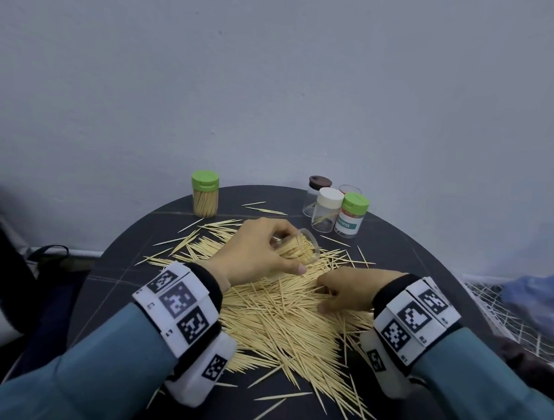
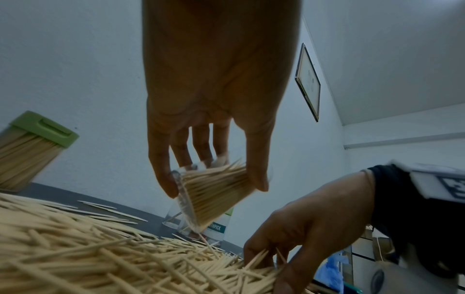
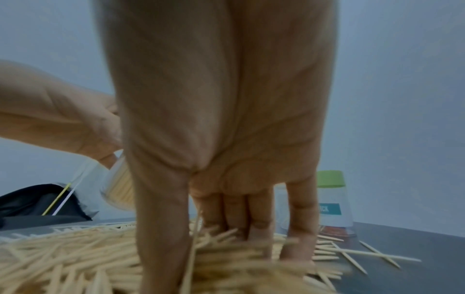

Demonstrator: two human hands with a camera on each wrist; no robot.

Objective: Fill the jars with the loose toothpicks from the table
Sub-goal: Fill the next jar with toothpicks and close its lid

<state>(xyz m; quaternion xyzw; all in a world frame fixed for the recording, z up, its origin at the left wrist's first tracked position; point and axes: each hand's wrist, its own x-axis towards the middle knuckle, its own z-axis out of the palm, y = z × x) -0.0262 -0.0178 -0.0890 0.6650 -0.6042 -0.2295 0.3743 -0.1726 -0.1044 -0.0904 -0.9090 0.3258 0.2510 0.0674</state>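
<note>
The left hand (image 1: 252, 247) wraps and partly hides a clear, round plastic jar (image 1: 300, 248), tilted and packed with thin pale wooden toothpicks (image 1: 280, 316), above the heap on the dark round table (image 1: 414, 253). The right hand (image 1: 345, 293), fingertips buried, pinches toothpicks at the pile's right.

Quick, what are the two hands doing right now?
Left hand: grips a tilted clear plastic jar partly filled with toothpicks.
Right hand: fingers curled into the loose wooden toothpicks, gathering a bunch.

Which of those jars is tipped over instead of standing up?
The clear lidless jar gripped in the left hand, tilted above the toothpick pile and partly filled. The others, the green-lidded jar included, stand upright on the table.
</note>
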